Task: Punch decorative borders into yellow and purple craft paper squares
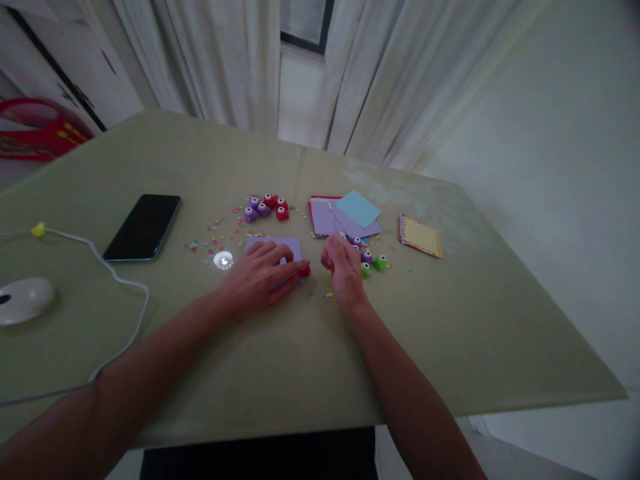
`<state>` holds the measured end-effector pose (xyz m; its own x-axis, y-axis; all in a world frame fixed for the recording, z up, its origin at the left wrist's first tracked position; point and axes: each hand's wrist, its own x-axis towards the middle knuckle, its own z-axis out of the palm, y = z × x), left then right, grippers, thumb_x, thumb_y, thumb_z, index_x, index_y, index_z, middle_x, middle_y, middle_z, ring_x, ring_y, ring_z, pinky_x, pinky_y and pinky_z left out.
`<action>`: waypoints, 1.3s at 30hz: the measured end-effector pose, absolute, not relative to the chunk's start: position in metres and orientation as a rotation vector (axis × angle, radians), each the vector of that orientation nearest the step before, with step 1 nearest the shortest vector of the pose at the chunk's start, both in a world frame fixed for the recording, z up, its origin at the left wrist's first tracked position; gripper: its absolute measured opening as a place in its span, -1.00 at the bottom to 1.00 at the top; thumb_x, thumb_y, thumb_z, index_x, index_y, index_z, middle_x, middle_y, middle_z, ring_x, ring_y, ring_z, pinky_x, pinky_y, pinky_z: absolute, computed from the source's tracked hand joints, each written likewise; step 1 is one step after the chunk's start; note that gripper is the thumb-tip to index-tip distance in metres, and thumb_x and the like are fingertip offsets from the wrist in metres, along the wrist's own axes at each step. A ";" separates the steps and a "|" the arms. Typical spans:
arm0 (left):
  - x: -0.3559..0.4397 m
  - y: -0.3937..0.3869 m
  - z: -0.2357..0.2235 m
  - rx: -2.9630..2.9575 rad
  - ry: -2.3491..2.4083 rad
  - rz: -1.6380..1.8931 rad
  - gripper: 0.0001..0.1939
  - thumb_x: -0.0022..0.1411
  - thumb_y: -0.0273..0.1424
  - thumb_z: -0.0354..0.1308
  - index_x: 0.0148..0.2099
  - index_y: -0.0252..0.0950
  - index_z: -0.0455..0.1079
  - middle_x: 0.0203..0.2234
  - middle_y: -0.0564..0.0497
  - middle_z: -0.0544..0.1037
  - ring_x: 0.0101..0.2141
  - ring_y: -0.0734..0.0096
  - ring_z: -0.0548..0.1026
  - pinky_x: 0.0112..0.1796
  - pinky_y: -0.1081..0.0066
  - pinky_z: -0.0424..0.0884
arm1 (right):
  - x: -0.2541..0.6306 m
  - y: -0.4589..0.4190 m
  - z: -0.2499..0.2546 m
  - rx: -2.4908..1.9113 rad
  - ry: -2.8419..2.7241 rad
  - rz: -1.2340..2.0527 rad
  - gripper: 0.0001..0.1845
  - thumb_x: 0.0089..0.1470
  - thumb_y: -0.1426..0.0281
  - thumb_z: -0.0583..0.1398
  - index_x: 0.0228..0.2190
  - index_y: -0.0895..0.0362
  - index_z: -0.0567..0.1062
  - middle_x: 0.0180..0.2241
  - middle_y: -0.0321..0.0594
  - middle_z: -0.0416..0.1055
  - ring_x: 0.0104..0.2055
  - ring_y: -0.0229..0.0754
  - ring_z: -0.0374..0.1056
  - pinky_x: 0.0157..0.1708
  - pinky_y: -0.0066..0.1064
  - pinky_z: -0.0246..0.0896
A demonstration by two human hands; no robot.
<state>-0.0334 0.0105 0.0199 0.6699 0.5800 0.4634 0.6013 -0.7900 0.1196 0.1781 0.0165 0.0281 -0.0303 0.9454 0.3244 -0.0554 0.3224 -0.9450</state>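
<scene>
My left hand (257, 273) rests over a purple paper card (290, 245), covering most of it. Its index finger and thumb close around a small red piece (304, 271), which shows only partly at the fingertips. A short gap to the right, my right hand (344, 267) is curled into a fist, and whatever it may hold is hidden. Beside and behind that fist are small purple googly-eyed pieces (367, 257) and green googly-eyed pieces (380, 263). Farther back sits a group of red googly-eyed pieces (282, 212) and purple ones (251, 214).
Colored paper sheets (361, 208) overlap behind my right hand, and a bordered yellow pad (421, 235) lies farther right. Paper bits (215, 228) are scattered around. At left are a phone (143, 228), a white cable (145, 300) and a mouse (27, 300). A shiny disc (223, 260) lies by my left hand.
</scene>
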 end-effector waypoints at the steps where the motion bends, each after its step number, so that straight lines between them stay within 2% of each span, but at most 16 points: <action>1: -0.034 0.011 0.019 -2.832 -0.998 -0.749 -0.62 0.53 -0.36 0.07 0.27 -0.16 0.53 -0.13 -0.11 0.58 -0.18 0.14 0.47 -0.10 0.15 0.34 | 0.174 0.017 0.028 -0.899 -1.317 1.049 -0.37 0.39 -0.13 0.15 -0.52 0.04 0.20 -0.53 -0.42 0.03 -0.50 -0.26 -0.10 -0.48 -0.36 -0.12; 13: -0.035 0.012 0.022 -2.924 -1.092 -0.599 -0.56 0.38 -0.45 0.18 0.24 -0.09 0.58 -0.20 -0.09 0.53 -0.18 0.10 0.43 -0.12 0.15 0.30 | 0.145 0.018 0.027 -0.915 -1.357 1.122 -0.32 0.32 -0.21 0.13 -0.56 0.03 0.17 -0.55 -0.42 0.01 -0.51 -0.26 -0.10 -0.50 -0.33 -0.16; 17: -0.035 0.013 0.023 -2.960 -1.191 -0.599 -0.58 0.36 -0.47 0.18 0.17 -0.05 0.63 -0.20 -0.08 0.52 -0.15 0.10 0.44 -0.09 0.14 0.30 | 0.142 0.018 0.025 -0.930 -1.386 1.083 -0.32 0.32 -0.21 0.12 -0.58 0.03 0.17 -0.56 -0.41 0.04 -0.50 -0.26 -0.08 -0.48 -0.32 -0.14; 21: -0.035 0.014 0.024 -2.987 -1.255 -0.573 -0.52 0.34 -0.50 0.16 0.20 -0.01 0.63 -0.19 -0.09 0.52 -0.13 0.08 0.44 -0.09 0.13 0.32 | 0.139 0.017 0.023 -0.912 -1.362 1.098 -0.31 0.30 -0.21 0.13 -0.59 0.02 0.14 -0.58 -0.43 0.00 -0.52 -0.26 -0.10 -0.49 -0.32 -0.14; 31: -0.033 0.014 0.022 -3.046 -1.395 -0.569 -0.52 0.32 -0.48 0.13 0.18 -0.05 0.65 -0.20 -0.11 0.52 -0.12 0.04 0.44 -0.04 0.08 0.38 | 0.140 0.016 0.020 -0.964 -1.418 1.032 -0.33 0.31 -0.21 0.08 -0.59 0.01 0.16 -0.57 -0.41 0.03 -0.50 -0.24 -0.07 -0.45 -0.31 -0.07; 39: -0.033 0.015 0.016 -3.032 -1.350 -0.700 -0.51 0.30 -0.49 0.11 0.16 -0.08 0.66 -0.19 -0.12 0.54 -0.12 0.05 0.46 -0.02 0.06 0.41 | 0.137 0.015 0.023 -0.974 -1.373 1.032 -0.33 0.28 -0.20 0.12 -0.59 0.03 0.19 -0.57 -0.42 0.07 -0.48 -0.25 -0.05 -0.44 -0.35 -0.07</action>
